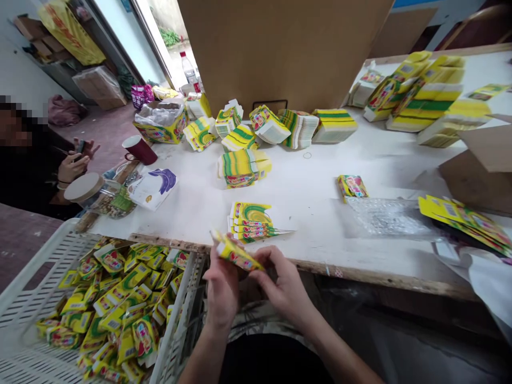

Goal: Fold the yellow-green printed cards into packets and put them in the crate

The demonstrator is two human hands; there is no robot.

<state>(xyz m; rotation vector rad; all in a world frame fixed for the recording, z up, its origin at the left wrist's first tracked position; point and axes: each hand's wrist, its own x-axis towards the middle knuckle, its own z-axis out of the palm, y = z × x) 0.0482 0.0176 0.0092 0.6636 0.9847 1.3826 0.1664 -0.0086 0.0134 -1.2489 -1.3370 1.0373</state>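
Note:
Between my two hands, just off the table's front edge, is a small yellow-and-green printed carton (239,255), tilted and slightly blurred. My left hand (222,290) grips its left end from below. The fingers of my right hand (280,277) pinch its right end. Right beyond it on the table lies a fanned stack of flat cartons (252,218) in the same print. Farther back sits another pile of flat cartons (240,168). To my left, a white plastic basket (182,298) holds many filled-out yellow cartons (132,288).
Bundled cartons (300,128) line the back below a large cardboard box (280,53). A maroon mug (142,150) and a lidded jar (100,194) stand left. At right are one carton (352,186), a clear plastic bag (388,216) and flat yellow packs (468,218). A person (32,160) sits at left.

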